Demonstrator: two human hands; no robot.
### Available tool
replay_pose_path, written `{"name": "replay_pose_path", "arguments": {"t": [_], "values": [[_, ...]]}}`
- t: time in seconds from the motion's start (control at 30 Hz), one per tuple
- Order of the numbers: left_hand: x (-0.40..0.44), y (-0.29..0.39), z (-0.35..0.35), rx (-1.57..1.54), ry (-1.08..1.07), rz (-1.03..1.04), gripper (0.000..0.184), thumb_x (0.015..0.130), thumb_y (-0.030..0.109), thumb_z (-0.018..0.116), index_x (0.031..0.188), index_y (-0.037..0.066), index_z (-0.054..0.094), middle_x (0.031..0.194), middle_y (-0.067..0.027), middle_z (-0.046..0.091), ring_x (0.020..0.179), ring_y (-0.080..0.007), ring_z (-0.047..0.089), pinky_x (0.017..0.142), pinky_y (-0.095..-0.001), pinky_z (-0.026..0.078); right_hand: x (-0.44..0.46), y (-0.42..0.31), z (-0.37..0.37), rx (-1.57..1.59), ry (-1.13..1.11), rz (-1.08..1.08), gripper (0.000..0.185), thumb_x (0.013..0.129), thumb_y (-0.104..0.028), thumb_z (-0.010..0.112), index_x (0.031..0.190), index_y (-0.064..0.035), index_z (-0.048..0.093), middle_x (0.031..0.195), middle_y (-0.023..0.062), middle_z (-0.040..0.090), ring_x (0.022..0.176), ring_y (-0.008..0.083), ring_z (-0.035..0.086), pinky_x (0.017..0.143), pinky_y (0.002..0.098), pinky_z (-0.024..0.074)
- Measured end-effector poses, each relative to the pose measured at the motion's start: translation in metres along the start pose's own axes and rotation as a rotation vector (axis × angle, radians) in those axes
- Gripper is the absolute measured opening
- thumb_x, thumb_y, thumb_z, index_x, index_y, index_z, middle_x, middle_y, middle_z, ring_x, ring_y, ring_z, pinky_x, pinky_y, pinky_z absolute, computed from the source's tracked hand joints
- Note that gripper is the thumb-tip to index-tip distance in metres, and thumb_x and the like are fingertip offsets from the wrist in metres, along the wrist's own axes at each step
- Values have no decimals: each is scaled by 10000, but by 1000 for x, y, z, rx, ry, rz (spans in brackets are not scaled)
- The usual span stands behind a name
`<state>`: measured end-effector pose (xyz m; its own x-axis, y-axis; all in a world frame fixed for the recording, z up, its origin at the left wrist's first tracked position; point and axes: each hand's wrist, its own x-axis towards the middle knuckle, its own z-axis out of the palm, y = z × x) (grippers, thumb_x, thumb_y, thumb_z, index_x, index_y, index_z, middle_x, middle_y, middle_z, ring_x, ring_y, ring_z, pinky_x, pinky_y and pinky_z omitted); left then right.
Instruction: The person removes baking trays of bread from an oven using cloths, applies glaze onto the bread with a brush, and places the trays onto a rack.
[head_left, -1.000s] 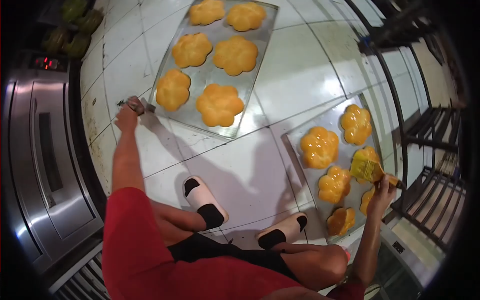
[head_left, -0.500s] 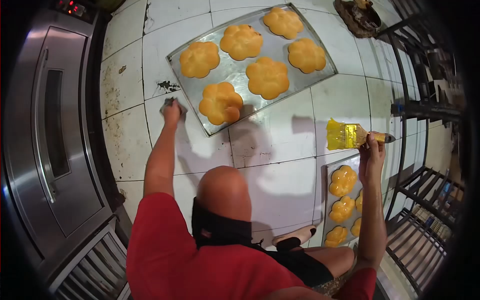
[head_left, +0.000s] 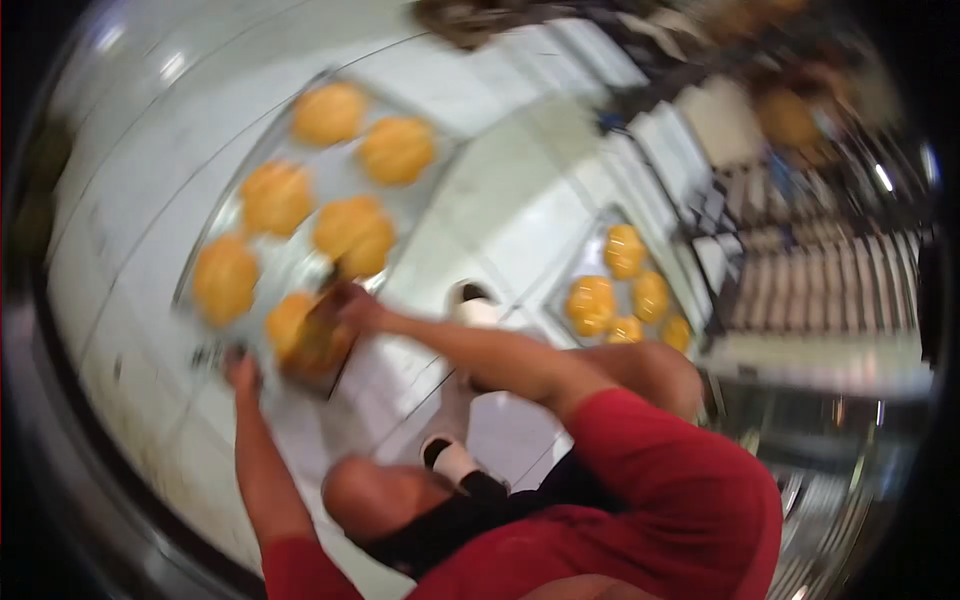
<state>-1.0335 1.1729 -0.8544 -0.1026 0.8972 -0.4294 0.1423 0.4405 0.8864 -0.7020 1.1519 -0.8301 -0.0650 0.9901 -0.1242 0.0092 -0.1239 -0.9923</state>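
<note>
right fingers gripping brush over bun, contact blurred; left fingers near tray, grip unclear.

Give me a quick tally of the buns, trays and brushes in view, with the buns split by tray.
Buns on the left tray: 6
Buns on the right tray: 5 visible; the knee may hide more
Trays: 2
Brush, blurred, in the right hand: 1
Total: 14 visible

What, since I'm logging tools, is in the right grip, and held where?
A brush, seemingly by its handle; blur hides the exact spot.
</note>
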Motion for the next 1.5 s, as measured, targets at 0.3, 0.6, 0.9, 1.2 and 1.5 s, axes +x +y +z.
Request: {"name": "replay_pose_path", "arguments": {"t": [0.3, 0.6, 0.9, 1.2, 1.5], "values": [[42, -52, -49, 159, 94, -346, 424, 821, 84, 625, 1222, 24, 499, 993, -103, 607, 766, -210, 593, 663, -317, 476, 4, -108, 39, 82, -26, 196, 381, 724, -147, 780, 947, -41, 489, 809, 60, 573, 757, 108, 532, 653, 323, 467], [38, -67, -35, 318, 254, -31, 324, 844, 125, 583, 1152, 28, 563, 857, -101, 639, 657, -203, 608, 597, -337, 485, 48, -77, 28, 253, 98, 69, 408, 721, -99, 755, 1009, -42, 472, 728, 26, 555, 669, 109, 535, 583, 319, 462], [-30, -35, -13, 933, 80, 283, 395, 826, 205, 553, 1155, -13, 558, 1193, -215, 579, 1157, -358, 521, 985, -418, 396, 72, -35, -25, -23, 181, -14, 146, 891, -170, 593, 836, -49, 655, 724, 28, 617, 627, 158, 557, 565, 312, 475], [-38, -20, -12, 617, 158, 19, 497, 833, 342, 608, 1199, 38, 464, 1043, -267, 632, 1017, -431, 595, 873, -462, 460, 5, -92, 24, 150, -41, 200, 202, 798, -156, 705, 862, 19, 626, 783, 55, 657, 667, 115, 593, 601, 286, 488], [-60, 52, 1, 558, 91, -197, 486, 867, 237, 610, 1263, 23, 427, 1109, -234, 608, 1040, -356, 600, 895, -405, 451, 107, -159, -257, -368, 83, 138, 281, 820, -216, 704, 953, 4, 592, 812, 56, 634, 666, 155, 619, 585, 287, 521]]}}
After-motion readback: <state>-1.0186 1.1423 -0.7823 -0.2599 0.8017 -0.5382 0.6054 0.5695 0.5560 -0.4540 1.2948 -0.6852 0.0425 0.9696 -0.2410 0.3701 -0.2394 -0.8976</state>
